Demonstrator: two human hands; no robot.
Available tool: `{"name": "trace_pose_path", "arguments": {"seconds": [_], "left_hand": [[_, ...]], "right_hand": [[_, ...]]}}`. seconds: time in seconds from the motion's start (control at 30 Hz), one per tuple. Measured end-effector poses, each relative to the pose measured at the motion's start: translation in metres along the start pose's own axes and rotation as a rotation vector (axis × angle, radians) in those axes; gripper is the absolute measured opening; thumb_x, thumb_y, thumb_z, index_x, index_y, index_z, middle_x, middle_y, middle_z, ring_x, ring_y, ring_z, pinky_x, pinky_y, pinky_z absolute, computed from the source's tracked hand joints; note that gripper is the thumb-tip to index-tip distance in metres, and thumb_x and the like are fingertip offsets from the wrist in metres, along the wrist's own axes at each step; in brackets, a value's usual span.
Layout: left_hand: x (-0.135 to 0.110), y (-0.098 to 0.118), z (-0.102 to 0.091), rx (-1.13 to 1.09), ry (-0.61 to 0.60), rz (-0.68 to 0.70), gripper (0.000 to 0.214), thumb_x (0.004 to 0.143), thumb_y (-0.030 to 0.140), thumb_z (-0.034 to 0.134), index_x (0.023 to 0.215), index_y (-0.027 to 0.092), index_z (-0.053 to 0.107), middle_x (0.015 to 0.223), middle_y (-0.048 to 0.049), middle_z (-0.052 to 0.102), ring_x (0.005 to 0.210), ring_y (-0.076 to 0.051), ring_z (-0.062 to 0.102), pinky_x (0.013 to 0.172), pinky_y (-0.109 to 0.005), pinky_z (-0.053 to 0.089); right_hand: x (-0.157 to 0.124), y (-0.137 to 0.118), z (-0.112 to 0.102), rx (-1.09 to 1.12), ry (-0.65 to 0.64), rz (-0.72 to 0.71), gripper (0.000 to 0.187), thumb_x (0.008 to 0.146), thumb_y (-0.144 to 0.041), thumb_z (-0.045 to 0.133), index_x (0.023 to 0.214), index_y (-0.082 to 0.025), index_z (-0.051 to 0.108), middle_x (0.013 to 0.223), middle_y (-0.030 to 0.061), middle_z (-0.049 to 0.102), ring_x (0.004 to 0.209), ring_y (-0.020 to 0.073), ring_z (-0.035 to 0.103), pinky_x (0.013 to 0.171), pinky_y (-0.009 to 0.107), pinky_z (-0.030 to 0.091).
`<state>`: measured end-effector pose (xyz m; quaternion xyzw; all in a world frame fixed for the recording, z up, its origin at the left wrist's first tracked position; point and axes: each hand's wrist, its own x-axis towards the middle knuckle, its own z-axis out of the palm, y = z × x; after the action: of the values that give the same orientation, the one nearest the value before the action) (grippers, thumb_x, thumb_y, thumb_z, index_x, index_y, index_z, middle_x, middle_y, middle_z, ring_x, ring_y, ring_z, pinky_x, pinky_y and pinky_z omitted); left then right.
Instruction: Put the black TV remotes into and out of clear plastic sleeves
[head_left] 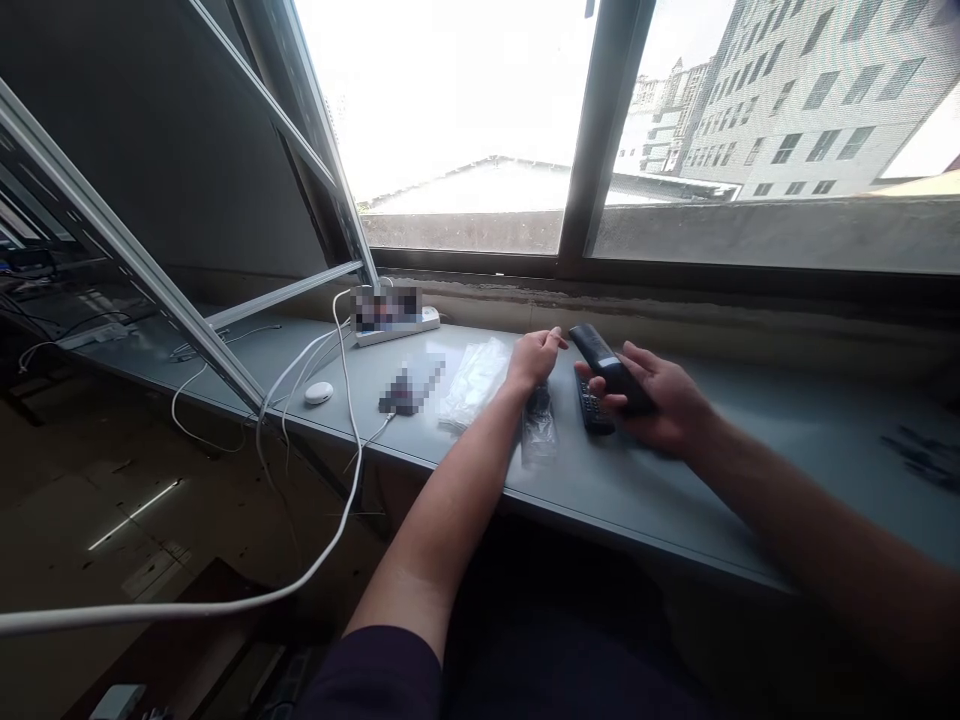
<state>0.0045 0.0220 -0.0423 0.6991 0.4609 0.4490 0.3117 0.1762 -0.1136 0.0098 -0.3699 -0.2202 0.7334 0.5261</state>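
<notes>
My right hand (pixel 660 400) is wrapped around a black remote control (pixel 600 355), holding it tilted above the grey window ledge (pixel 750 470). A second black remote with buttons (pixel 594 410) lies flat on the ledge just under it. My left hand (pixel 534 360) rests on the ledge beside them, fingers bent and pressed together, its fingertips close to the held remote's top end. A clear plastic bag with something dark inside (pixel 538 425) lies under my left wrist.
A larger clear plastic bag (pixel 474 382) lies left of my left hand. A white power strip (pixel 394 325), white cables (pixel 341 400), a small white puck (pixel 319 392) and a blurred small device (pixel 411 385) sit further left. The open window frame (pixel 225 345) leans over the ledge's left end.
</notes>
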Motion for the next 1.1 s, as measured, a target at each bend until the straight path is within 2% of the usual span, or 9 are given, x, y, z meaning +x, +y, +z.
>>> {"name": "trace_pose_path", "arguments": {"seconds": [0.1, 0.2, 0.33, 0.4, 0.5, 0.63, 0.77, 0.93, 1.1], "left_hand": [[-0.001, -0.001, 0.000, 0.037, 0.009, 0.021, 0.048, 0.115, 0.044, 0.054, 0.090, 0.020, 0.087, 0.084, -0.0057, 0.080, 0.084, -0.021, 0.070, 0.083, -0.030, 0.049], [-0.002, -0.002, 0.001, 0.070, 0.010, 0.046, 0.048, 0.116, 0.043, 0.053, 0.089, 0.020, 0.087, 0.088, -0.0076, 0.082, 0.085, -0.023, 0.071, 0.085, -0.032, 0.050], [-0.002, -0.003, 0.001, 0.089, 0.007, 0.071, 0.050, 0.117, 0.045, 0.052, 0.091, 0.020, 0.087, 0.090, -0.0084, 0.083, 0.087, -0.024, 0.073, 0.087, -0.033, 0.051], [-0.001, -0.004, 0.002, 0.102, 0.005, 0.075, 0.050, 0.117, 0.044, 0.052, 0.091, 0.020, 0.088, 0.090, -0.0081, 0.083, 0.089, -0.024, 0.073, 0.088, -0.032, 0.050], [0.000, -0.004, 0.002, 0.113, -0.003, 0.071, 0.050, 0.117, 0.043, 0.052, 0.092, 0.020, 0.088, 0.088, -0.0077, 0.082, 0.090, -0.023, 0.074, 0.087, -0.032, 0.049], [-0.001, -0.003, 0.002, 0.102, -0.006, 0.073, 0.049, 0.117, 0.043, 0.052, 0.091, 0.021, 0.087, 0.087, -0.0074, 0.082, 0.090, -0.024, 0.074, 0.086, -0.032, 0.050], [0.000, -0.003, 0.002, 0.103, 0.001, 0.074, 0.048, 0.116, 0.042, 0.054, 0.089, 0.021, 0.087, 0.088, -0.0080, 0.083, 0.091, -0.025, 0.074, 0.089, -0.032, 0.050], [0.000, -0.004, 0.003, 0.109, 0.002, 0.067, 0.048, 0.116, 0.042, 0.055, 0.087, 0.022, 0.087, 0.088, -0.0081, 0.083, 0.089, -0.025, 0.074, 0.088, -0.033, 0.050], [0.000, -0.004, 0.003, 0.111, -0.003, 0.071, 0.049, 0.116, 0.042, 0.054, 0.086, 0.022, 0.087, 0.088, -0.0079, 0.083, 0.088, -0.024, 0.073, 0.089, -0.033, 0.050]], "right_hand": [[0.003, 0.002, -0.006, -0.030, -0.102, -0.019, 0.030, 0.116, -0.037, 0.046, 0.128, -0.024, 0.071, 0.099, 0.0119, 0.075, 0.058, 0.0175, 0.059, 0.034, 0.023, 0.048], [0.004, 0.004, -0.007, -0.059, -0.161, -0.025, 0.022, 0.110, -0.028, 0.056, 0.123, -0.023, 0.073, 0.090, 0.0077, 0.069, 0.055, 0.0159, 0.053, 0.036, 0.023, 0.049], [0.003, 0.004, -0.004, -0.042, -0.064, -0.036, 0.019, 0.105, -0.019, 0.063, 0.120, -0.021, 0.075, 0.093, 0.0084, 0.071, 0.067, 0.0189, 0.065, 0.049, 0.027, 0.063], [0.004, 0.003, -0.004, -0.067, -0.015, -0.060, 0.026, 0.099, -0.008, 0.064, 0.119, -0.021, 0.075, 0.099, 0.0096, 0.076, 0.076, 0.0205, 0.072, 0.062, 0.031, 0.070], [0.005, 0.003, -0.007, -0.154, -0.026, -0.131, 0.035, 0.091, -0.001, 0.067, 0.118, -0.022, 0.076, 0.104, 0.0090, 0.080, 0.084, 0.0205, 0.077, 0.074, 0.033, 0.073], [0.008, 0.008, -0.010, -0.283, -0.086, -0.266, 0.035, 0.085, -0.005, 0.084, 0.114, -0.024, 0.079, 0.102, 0.0065, 0.082, 0.092, 0.0225, 0.081, 0.082, 0.034, 0.073], [0.005, 0.016, -0.006, -0.430, -0.065, -0.489, 0.038, 0.078, -0.014, 0.103, 0.106, -0.025, 0.080, 0.108, 0.0056, 0.085, 0.107, 0.0254, 0.081, 0.091, 0.036, 0.071], [-0.007, 0.017, 0.003, -0.632, -0.053, -0.703, 0.037, 0.074, -0.018, 0.108, 0.096, -0.029, 0.080, 0.121, 0.0051, 0.083, 0.122, 0.0284, 0.077, 0.094, 0.039, 0.072], [-0.009, 0.016, 0.003, -0.686, -0.047, -0.735, 0.033, 0.077, -0.027, 0.108, 0.096, -0.030, 0.081, 0.121, 0.0054, 0.083, 0.122, 0.0287, 0.077, 0.091, 0.040, 0.073]]}}
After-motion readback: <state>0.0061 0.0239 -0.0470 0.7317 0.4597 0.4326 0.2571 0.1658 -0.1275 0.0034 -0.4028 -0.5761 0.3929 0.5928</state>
